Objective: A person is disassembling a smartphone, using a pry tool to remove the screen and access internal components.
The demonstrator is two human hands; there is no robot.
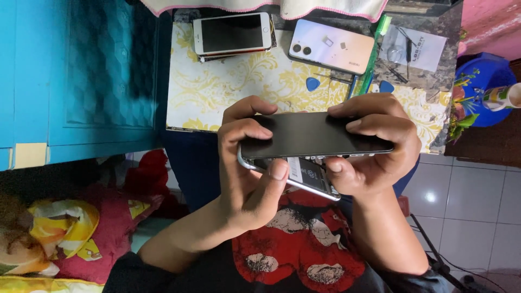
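nearest the camera, a red, black and white printed shirt [304,255] fills the lower middle, with both forearms rising out of it. the left hand [251,163] curls around the left end of a dark smartphone [315,142], fingers over the lifted screen panel's top and thumb pressed on the exposed inside near the silver frame. the right hand [374,149] clamps the right end the same way, fingers on top, thumb beneath. the screen panel is hinged up from the body along the far edge, leaving a narrow wedge of gap at the near edge where the battery [306,173] shows. the phone is held in the air, just in front of the near edge of the yellow-patterned tabletop [217,92]. left of the hands is open room down to bedding [81,233]; right of them, white floor tiles [467,195]. farther on the table lie a blue pick [313,83], a green toothbrush [374,49], a white-fronted phone [232,33] and a pale phone lying face down [332,46]. a teal cabinet [81,76] borders the table's left edge.
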